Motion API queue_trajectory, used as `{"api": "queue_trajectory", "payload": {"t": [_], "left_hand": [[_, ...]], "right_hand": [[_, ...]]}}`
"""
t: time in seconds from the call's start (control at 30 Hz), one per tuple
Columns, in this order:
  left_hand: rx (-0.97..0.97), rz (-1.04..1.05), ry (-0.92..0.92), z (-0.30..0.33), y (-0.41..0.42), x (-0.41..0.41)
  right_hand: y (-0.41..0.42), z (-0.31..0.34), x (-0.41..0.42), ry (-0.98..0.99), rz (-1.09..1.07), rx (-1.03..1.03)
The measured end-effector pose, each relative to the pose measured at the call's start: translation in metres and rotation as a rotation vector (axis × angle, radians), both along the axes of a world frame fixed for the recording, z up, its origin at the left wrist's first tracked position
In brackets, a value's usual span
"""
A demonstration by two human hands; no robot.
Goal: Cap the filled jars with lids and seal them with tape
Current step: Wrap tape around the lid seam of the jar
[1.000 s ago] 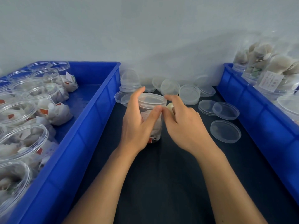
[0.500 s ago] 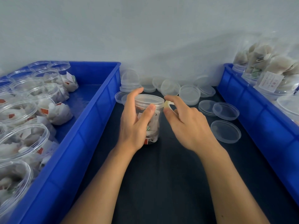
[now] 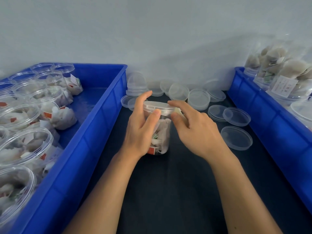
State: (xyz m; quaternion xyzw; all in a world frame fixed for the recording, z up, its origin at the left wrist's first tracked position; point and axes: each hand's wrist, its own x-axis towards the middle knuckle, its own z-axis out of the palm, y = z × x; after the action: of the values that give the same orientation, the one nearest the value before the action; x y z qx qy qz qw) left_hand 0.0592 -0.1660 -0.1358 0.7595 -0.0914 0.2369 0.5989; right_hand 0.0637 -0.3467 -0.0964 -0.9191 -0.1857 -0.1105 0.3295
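left hand (image 3: 141, 130) curled round filled jar (image 3: 160, 132), upright mid-mat | right hand (image 3: 197, 130) pinches pale tape (image 3: 177, 110) at lid (image 3: 158, 107) rim | loose lids (image 3: 236, 137) right, near blue crate (image 3: 270, 129) wall | left crate (image 3: 94, 125) edge beside left hand | dark mat (image 3: 168, 191) bare toward viewer

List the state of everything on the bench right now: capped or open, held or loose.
Jar: upright on the mat, filled, lid on.
Lid: seated on the jar.
Left hand: grips the jar's side.
Right hand: fingers at the lid's rim, pinching a pale strip, probably tape.
Left bin jars: filled, uncapped.
Spare lids: loose on the mat.
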Motion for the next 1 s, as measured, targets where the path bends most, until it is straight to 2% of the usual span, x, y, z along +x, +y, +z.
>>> {"api": "queue_trajectory", "payload": {"t": [0.1,0.3,0.47,0.63,0.73,1.0], "left_hand": [[-0.04,-0.035,0.05,0.002,0.002,0.0],[0.037,-0.013,0.078,0.005,-0.002,-0.001],[0.173,0.252,0.114,0.012,-0.008,-0.005],[0.133,0.226,0.199,0.011,-0.019,-0.007],[0.068,0.21,0.179,0.007,-0.015,-0.005],[-0.05,0.149,0.139,0.006,-0.008,-0.003]], "right_hand": [[-0.001,0.001,0.001,0.032,0.017,0.006],[-0.005,0.0,0.004,0.071,0.009,0.06],[0.001,0.0,0.002,0.057,-0.036,0.067],[0.003,0.0,0.0,0.064,-0.051,0.041],[0.004,0.0,-0.001,0.123,-0.033,0.071],[0.0,0.001,0.001,0.102,-0.076,0.049]]}}
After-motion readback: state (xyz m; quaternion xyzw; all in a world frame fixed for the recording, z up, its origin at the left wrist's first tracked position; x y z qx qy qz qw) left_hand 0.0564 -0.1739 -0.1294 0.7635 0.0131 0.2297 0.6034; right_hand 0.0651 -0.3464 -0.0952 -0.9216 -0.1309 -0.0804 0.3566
